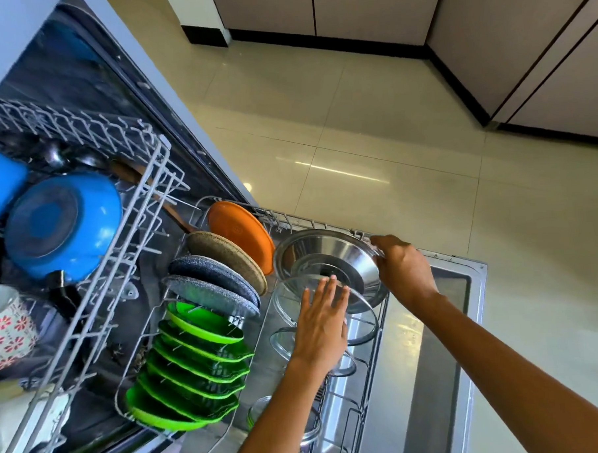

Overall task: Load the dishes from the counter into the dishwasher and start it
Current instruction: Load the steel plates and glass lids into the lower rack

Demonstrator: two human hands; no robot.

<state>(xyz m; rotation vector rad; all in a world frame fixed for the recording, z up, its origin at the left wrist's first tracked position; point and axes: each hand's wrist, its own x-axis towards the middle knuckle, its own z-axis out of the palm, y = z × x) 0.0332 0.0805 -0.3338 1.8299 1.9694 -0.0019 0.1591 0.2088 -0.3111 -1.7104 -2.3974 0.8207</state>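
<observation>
The dishwasher stands open with both racks pulled out. My right hand (pixel 404 268) grips the rim of a steel lid (pixel 321 251) that stands tilted at the far end of the lower rack (pixel 375 353). My left hand (pixel 324 322) is flat with straight fingers against a glass lid (pixel 287 297) just in front of the steel one. More glass lids (pixel 282 340) stand behind my left hand. To the left, the lower rack holds an orange plate (pixel 238 230), a beige plate (pixel 223 253), two dark speckled plates (pixel 211 281) and several green plates (pixel 194 361).
The upper rack (pixel 127 240) at left carries two blue bowls (pixel 64 223), a floral mug (pixel 7 328), black utensils and a wooden-handled tool. The open dishwasher door (pixel 452 322) lies under the lower rack. Beige floor tiles (pixel 371 120) and cabinet fronts lie beyond.
</observation>
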